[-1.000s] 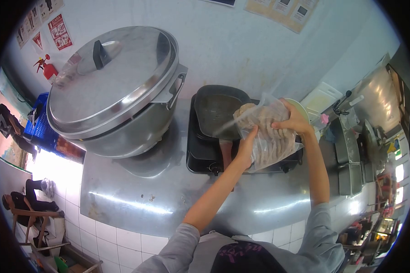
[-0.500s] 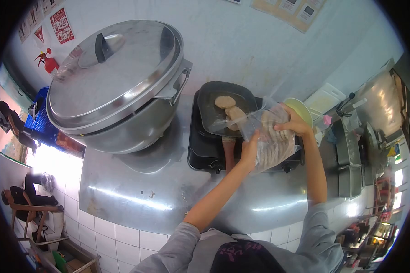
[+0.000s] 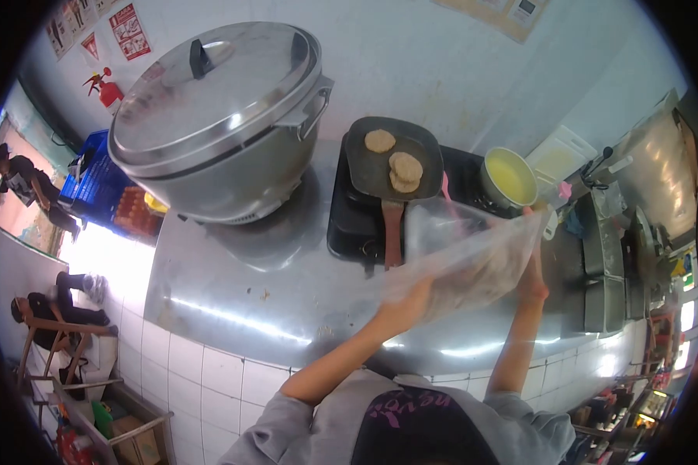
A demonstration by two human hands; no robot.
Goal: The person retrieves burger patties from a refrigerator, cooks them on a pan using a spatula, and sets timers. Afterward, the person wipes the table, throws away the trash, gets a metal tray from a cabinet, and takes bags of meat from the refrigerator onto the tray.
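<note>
A clear plastic bag (image 3: 473,260) of pale round patties, blurred by motion, stretches between my hands in front of the stove. My left hand (image 3: 407,306) is closed around its lower left side. At its right edge is my right hand (image 3: 533,267), seen edge-on, its fingertips at the bag's upper corner. Beyond the bag, a dark square frying pan (image 3: 357,167) sits on the black gas stove (image 3: 349,232), its brown handle (image 3: 392,236) pointing towards me. One patty (image 3: 380,140) lies alone in the pan; two others (image 3: 406,169) overlap.
A large lidded steel rice cooker (image 3: 217,170) stands left on the steel counter (image 3: 233,287). Right of the pan is a pot (image 3: 510,178) with yellow contents. A white cutting board (image 3: 562,155) leans behind. Two people (image 3: 27,182) are at far left.
The bag has moved down and towards me, away from the pan, with both hands. The patties in the pan now show fully. The camera view has shifted slightly.
</note>
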